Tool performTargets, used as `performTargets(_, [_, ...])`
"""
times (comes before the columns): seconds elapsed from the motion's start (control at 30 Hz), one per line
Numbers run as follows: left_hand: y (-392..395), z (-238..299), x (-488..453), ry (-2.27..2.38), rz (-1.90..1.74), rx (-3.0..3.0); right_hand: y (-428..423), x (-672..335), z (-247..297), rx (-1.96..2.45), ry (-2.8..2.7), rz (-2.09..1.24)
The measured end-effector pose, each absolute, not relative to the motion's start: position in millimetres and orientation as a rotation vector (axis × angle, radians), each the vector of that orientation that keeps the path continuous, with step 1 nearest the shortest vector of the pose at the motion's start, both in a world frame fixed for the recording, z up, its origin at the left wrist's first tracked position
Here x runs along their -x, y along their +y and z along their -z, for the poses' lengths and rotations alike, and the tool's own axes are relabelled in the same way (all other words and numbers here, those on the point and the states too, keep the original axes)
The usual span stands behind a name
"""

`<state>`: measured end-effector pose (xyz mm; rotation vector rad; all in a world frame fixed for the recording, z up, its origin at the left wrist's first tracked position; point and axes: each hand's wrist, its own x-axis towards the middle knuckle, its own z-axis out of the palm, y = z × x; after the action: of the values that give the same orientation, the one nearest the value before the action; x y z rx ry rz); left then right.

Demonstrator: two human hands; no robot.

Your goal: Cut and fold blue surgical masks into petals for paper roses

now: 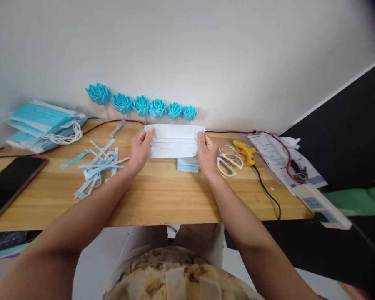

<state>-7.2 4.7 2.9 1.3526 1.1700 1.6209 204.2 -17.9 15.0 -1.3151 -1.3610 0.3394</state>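
Observation:
A pleated face mask [174, 141], its whitish side toward me, is stretched flat between my hands above the wooden table. My left hand [140, 148] pinches its left edge, thumb on top. At the right edge, my right hand [207, 152] grips it the same way. No ear loops show on this mask. Partly hidden below it lies a small stack of folded light blue pieces [188, 165]. White-handled scissors [229, 160] rest just right of my right hand. Cut blue and white strips [101, 166] lie in a loose heap left of my left hand.
Several blue flowers on sticks [141, 106] lean along the wall. A pile of blue masks [43, 125] with white loops sits at the left, behind a phone [14, 183]. To the right are a yellow glue gun [247, 152], papers [275, 152], keys [301, 171] and a power strip [323, 208].

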Motion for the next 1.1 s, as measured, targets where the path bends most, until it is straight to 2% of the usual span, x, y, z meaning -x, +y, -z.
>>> performTargets(0.2, [7.7,0.9,3.0,0.987,-1.466,-1.214,-14.6,-207.9,-13.3,1.294,-1.347,-0.318])
performTargets(0.37, [16.2,9.1,3.2,0.813,-1.525,-1.14,-13.1,-210.2,-13.7,1.327,-1.361,-0.26])
performTargets(0.83, [6.4,0.2,2.5,0.967,-1.465,-1.219,-5.9,-212.5,-7.0,1.257,-1.34,-0.45])
performTargets(1.1, [6.3,3.6,0.4,0.99,-1.551,-1.352,-10.6,-208.5,-9.5,1.301,-1.338,-0.376])
